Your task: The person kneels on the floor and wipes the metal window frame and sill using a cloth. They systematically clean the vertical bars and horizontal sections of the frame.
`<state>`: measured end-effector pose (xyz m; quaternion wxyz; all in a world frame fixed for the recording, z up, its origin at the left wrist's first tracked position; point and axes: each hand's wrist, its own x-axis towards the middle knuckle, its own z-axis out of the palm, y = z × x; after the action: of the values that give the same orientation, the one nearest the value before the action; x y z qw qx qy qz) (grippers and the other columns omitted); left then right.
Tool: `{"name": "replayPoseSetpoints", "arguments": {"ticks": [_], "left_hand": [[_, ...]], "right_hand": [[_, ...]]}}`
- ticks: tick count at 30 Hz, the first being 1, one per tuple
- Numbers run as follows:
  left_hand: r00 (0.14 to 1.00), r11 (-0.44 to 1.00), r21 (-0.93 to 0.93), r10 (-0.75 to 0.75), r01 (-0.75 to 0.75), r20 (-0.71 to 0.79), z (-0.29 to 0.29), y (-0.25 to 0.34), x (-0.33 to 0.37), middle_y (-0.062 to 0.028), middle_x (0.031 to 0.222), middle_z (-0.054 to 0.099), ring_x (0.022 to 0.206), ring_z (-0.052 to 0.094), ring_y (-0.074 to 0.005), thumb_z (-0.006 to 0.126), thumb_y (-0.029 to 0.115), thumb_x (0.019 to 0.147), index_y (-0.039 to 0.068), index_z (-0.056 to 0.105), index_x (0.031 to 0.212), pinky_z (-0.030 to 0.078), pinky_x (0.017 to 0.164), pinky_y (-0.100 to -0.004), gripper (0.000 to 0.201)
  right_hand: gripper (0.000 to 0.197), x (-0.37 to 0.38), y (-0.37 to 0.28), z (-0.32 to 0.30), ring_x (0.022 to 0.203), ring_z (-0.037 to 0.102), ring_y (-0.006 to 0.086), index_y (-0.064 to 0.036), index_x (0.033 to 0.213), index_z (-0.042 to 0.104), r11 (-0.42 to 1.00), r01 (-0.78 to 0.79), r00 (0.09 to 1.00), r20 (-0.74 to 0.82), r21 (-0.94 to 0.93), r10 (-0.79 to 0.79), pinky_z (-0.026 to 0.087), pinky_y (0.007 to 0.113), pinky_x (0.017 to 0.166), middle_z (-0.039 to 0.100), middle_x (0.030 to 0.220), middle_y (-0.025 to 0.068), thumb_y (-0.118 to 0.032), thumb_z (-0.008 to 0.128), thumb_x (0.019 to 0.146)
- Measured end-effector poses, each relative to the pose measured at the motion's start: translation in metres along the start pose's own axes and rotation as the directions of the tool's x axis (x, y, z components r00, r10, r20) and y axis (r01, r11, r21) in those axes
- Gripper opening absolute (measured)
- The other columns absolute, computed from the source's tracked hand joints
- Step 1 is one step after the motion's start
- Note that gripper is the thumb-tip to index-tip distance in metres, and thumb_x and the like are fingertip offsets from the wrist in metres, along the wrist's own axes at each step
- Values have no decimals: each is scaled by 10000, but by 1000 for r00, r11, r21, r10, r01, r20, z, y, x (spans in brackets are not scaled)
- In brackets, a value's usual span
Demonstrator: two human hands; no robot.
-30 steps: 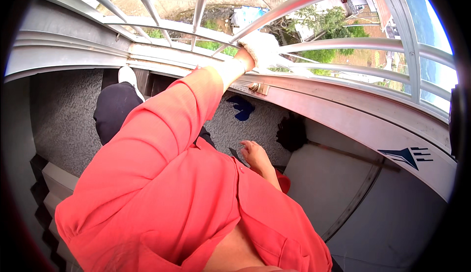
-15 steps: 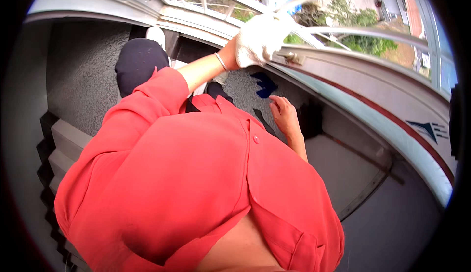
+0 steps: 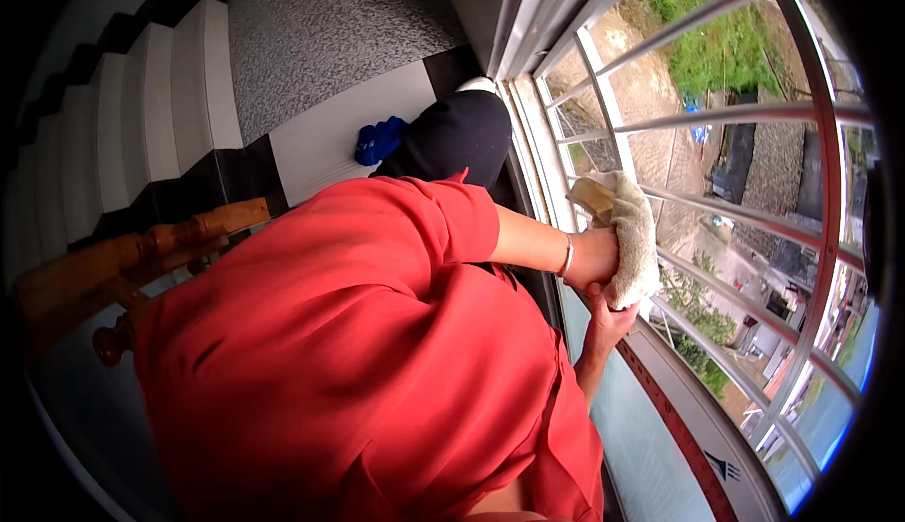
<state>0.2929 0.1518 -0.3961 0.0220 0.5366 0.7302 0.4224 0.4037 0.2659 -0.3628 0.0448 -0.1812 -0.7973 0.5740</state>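
A pale, damp-looking cloth (image 3: 633,244) is bunched in front of the window bars, close to the sill. My left hand (image 3: 594,253), with a silver bangle at its wrist, is closed on it; the cloth hides most of the fingertips. At the cloth's upper end a yellowish-brown patch or piece (image 3: 594,197) shows, and I cannot tell what it is. From below, my right hand (image 3: 608,326) grips the cloth's lower end, its thumb close to my left hand.
White metal window bars (image 3: 716,117) rise beyond the sill, with a yard and greenery far below. A blue cloth item (image 3: 380,140) lies beside my dark-trousered knee (image 3: 452,136). Stairs (image 3: 141,107) descend at the left, and a wooden chair (image 3: 141,249) stands behind me.
The view has turned, bringing the chair and more of the stairs in. My right hand, empty and low by my body before, has come up to the cloth. My left hand keeps its hold.
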Motion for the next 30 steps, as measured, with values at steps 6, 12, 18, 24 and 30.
{"name": "replayPoseSetpoints", "arguments": {"ticks": [6,12,18,24,30], "left_hand": [[926,852,-429,-154,302,345,-36,19,-3,-92,752,653,741,608,-230,684,332,628,89,665,750,471,672,-344,272],[798,971,-86,-131,223,588,-39,-2,-4,-136,898,649,854,607,-316,658,325,699,74,655,931,464,765,-409,342],[789,961,31,-244,274,563,-52,-1,-18,-149,900,646,864,604,-316,654,299,728,89,642,1001,470,752,-413,345],[934,893,-274,-337,356,115,-126,12,-75,-129,886,626,810,600,-274,601,237,788,26,594,1054,464,720,-354,339],[549,718,-371,-692,589,-469,-205,4,-169,-49,777,631,729,583,-93,590,197,837,29,605,1015,461,697,-233,246]], "right_hand": [[574,35,26,-41,987,547,311,52,1212,432,826,195,975,17,-530,-220,429,383,839,557,1079,196,-184,679,751],[647,39,25,-48,1029,501,448,78,1172,435,540,281,960,218,-793,-178,401,467,888,518,1115,298,-341,637,722],[575,42,26,-39,934,527,435,60,1024,528,386,265,928,342,-884,148,426,461,824,568,1005,253,-398,623,689],[472,40,-5,-15,936,537,372,16,845,574,161,349,894,380,-923,238,414,452,839,612,890,184,-415,619,658],[450,35,-17,-1,907,582,365,28,872,605,179,263,868,313,-948,385,451,414,816,626,898,225,-371,562,668]]}}
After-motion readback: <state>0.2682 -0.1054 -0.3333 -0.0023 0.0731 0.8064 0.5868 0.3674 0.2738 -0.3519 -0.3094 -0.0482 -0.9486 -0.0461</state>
